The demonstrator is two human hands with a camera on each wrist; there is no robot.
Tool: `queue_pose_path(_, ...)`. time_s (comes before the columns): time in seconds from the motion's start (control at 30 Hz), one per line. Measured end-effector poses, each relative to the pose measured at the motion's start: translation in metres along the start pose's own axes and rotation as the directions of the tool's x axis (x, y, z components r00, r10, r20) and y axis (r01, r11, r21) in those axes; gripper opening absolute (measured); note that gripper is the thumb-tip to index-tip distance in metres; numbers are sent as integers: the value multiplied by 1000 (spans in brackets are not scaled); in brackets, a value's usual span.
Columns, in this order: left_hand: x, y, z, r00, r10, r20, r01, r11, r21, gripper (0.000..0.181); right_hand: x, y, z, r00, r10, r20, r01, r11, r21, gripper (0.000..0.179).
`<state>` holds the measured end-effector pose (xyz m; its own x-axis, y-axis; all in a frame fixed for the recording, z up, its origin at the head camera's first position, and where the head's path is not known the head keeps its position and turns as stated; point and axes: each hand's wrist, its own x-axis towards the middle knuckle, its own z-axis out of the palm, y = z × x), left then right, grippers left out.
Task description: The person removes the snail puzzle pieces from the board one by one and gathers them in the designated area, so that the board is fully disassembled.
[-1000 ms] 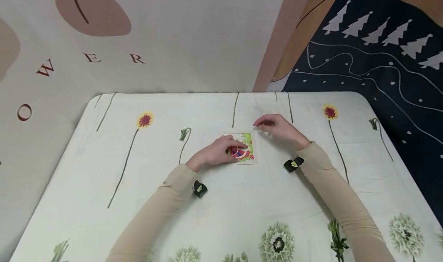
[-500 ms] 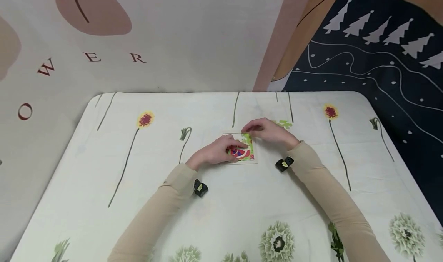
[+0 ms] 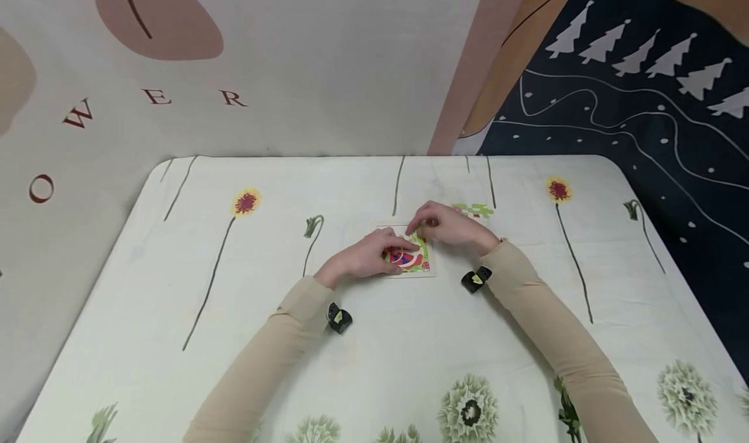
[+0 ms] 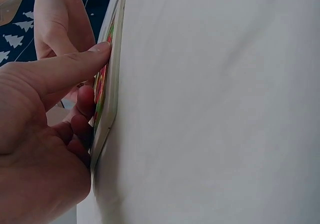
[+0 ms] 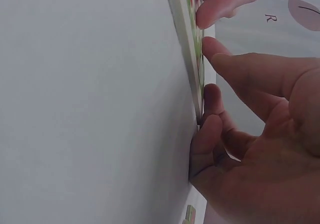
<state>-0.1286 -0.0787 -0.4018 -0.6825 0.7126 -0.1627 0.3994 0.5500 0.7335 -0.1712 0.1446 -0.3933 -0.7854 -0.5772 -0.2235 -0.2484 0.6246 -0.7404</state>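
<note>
A small square picture puzzle (image 3: 424, 264) lies flat on the tabletop, its red and green picture set in a pale, thin frame. My left hand (image 3: 368, 254) rests on its left part; the straight thumb (image 4: 82, 66) presses on the picture in the left wrist view, other fingertips beside it. At the far right corner is my right hand (image 3: 447, 225). Its thumb and index finger nearly meet at the picture's surface in the right wrist view, while lower fingers (image 5: 207, 136) touch the edge. Whether a piece sits between those fingertips is hidden.
Behind the right hand lie green puzzle pieces (image 3: 475, 210), partly covered by it. A white flower-print cloth (image 3: 374, 365) covers the table. A pale printed wall hanging (image 3: 328, 72) stands behind the far edge, with a dark one (image 3: 620, 105) at right.
My right hand has moved left from beside the puzzle onto its far right corner, uncovering the green pieces behind it. The left hand has kept its place.
</note>
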Motion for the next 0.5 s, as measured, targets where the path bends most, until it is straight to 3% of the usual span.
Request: queue_pose_path(0.5, 0, 1, 0, 1000, -13, 2, 13, 1000, -8, 50, -3, -1, 0, 999, -48, 22, 47, 999, 25, 19)
